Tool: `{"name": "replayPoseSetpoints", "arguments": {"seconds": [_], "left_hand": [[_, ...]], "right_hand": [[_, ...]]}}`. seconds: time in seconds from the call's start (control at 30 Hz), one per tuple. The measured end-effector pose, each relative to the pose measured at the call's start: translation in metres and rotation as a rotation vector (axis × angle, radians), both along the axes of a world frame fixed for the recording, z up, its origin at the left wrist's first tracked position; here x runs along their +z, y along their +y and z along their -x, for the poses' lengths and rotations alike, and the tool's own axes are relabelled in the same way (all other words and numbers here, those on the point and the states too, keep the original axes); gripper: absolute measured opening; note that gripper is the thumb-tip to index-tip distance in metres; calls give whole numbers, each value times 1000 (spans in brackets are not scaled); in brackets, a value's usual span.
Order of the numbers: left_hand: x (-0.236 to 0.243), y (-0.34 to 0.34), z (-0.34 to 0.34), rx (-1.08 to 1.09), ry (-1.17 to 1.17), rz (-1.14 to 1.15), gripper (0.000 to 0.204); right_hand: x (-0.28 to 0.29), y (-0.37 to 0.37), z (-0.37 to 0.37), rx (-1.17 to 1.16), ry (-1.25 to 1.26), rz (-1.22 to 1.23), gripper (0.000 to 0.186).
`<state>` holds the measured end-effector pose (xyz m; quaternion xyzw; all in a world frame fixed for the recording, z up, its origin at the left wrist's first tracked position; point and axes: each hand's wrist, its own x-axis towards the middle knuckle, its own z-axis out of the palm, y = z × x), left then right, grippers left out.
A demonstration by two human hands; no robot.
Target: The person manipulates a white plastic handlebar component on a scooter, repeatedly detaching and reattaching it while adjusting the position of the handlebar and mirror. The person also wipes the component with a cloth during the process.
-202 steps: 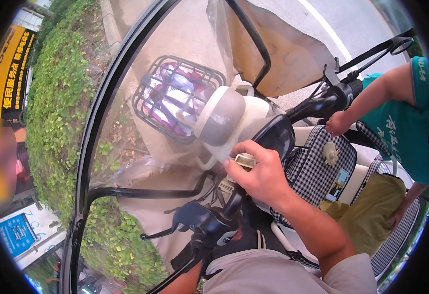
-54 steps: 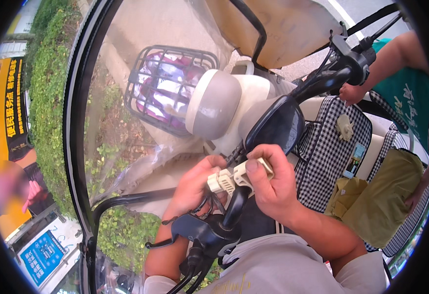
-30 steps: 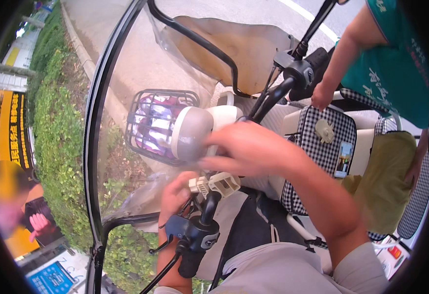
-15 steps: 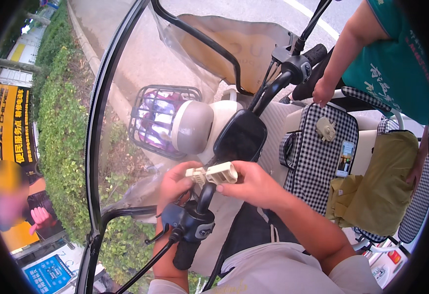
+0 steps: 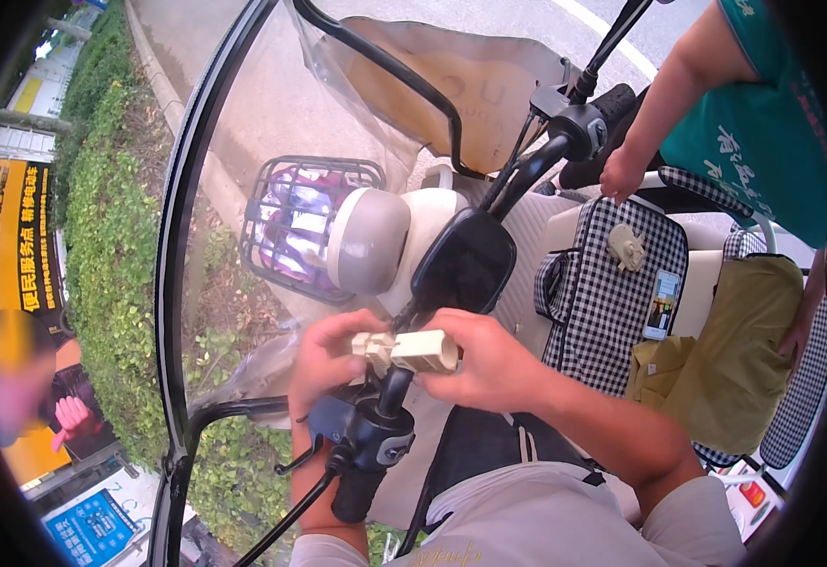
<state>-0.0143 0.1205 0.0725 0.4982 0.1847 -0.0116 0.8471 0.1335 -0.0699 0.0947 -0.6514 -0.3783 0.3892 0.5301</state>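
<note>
Just above the handlebar [image 5: 394, 392] I hold a cream plastic part [image 5: 423, 351]. It has a broad, smooth block with a round end on the right and a narrower, ridged piece on the left; I cannot tell if they are one part or two joined. My left hand [image 5: 327, 357] pinches the ridged piece between thumb and fingers, slightly blurred. The broad block is gripped by my right hand [image 5: 489, 364], closed around its right end. A similar cream plastic part [image 5: 626, 248] lies on a black-and-white checked case [image 5: 591, 333], beside a phone [image 5: 661, 304].
A dark rectangular screen [image 5: 465, 263] sits at the vehicle's centre, behind it a front basket [image 5: 311, 227]. A person in a green shirt [image 5: 758, 142] stands at right, a hand near the case. Olive cloth [image 5: 735, 354] lies beside it. Another person [image 5: 31, 378] is at left, beyond a hedge [image 5: 116, 246].
The cream part has turned in my hands: its broad block now shows a smooth face instead of slots. Both hands have shifted slightly.
</note>
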Motion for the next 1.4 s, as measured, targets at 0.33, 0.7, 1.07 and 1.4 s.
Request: {"name": "replayPoseSetpoints", "arguments": {"seconds": [0.33, 0.7, 1.07, 1.4], "left_hand": [[13, 4, -11, -115, -69, -269, 47], [9, 0, -10, -4, -249, -181, 39], [1, -21, 8, 128, -276, -159, 47], [-23, -10, 91, 804, -7, 134, 34]], "right_hand": [[3, -2, 2, 14, 89, -99, 28], [48, -3, 34, 36, -328, 66, 37], [15, -33, 28, 3, 4, -322, 41], [11, -24, 38, -3, -145, -373, 33]]}}
